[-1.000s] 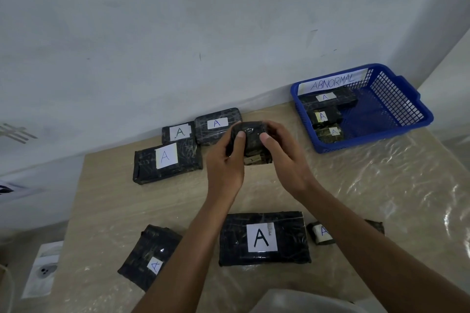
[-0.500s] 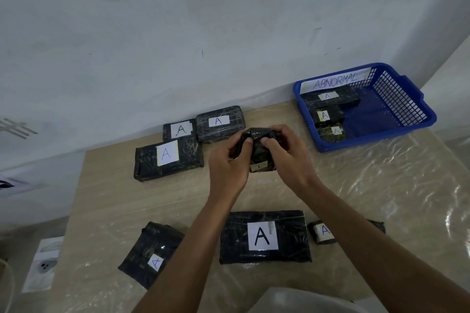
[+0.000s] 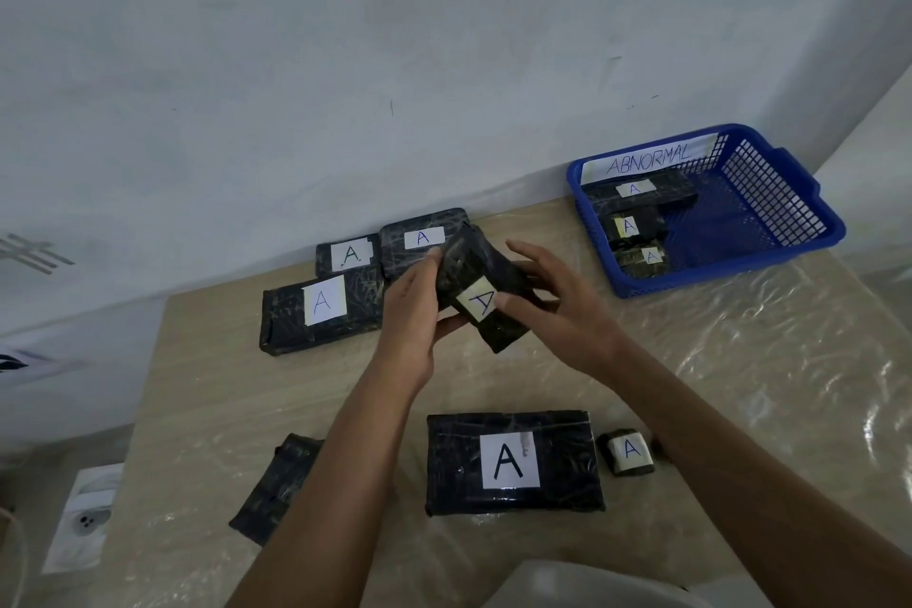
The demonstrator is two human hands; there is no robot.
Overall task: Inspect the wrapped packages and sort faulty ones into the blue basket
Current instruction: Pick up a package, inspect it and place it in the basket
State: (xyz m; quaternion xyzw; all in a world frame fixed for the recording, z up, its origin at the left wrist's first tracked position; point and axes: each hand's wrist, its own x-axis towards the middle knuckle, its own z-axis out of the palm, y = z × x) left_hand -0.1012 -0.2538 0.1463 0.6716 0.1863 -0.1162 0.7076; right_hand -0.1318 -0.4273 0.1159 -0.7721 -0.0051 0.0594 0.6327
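The left hand has its grip closed around the held package: thumb underneath near the lower edge, fingers curled over the top left side. The right hand lies spread, fingers mostly straight, its fingertips touching the package's right side near the label without clamping it. The package hangs tilted above the table, label up, its far end pointing toward the wall and its near end sagging low.

The main risk, as I judge it, is a slip. Only 1 hand truly holds the glossy wrap, and it holds off-centre, so the package could pivot out of that grip and drop onto the table or onto the 3 sorted packages lying just behind it, mixing checked stock with unchecked.

A second risk is a missed fault: the underside and the far end are hidden from the camera, so a tear there cannot be ruled out from here.

The blue basket sits well apart at the far right and already holds 3 packages. A faulty one carried across in a loose grip could catch its rim. Near the table's front edge lie 1 large package, 1 small package and 1 dark package, the last close to the edge where an arm could nudge it
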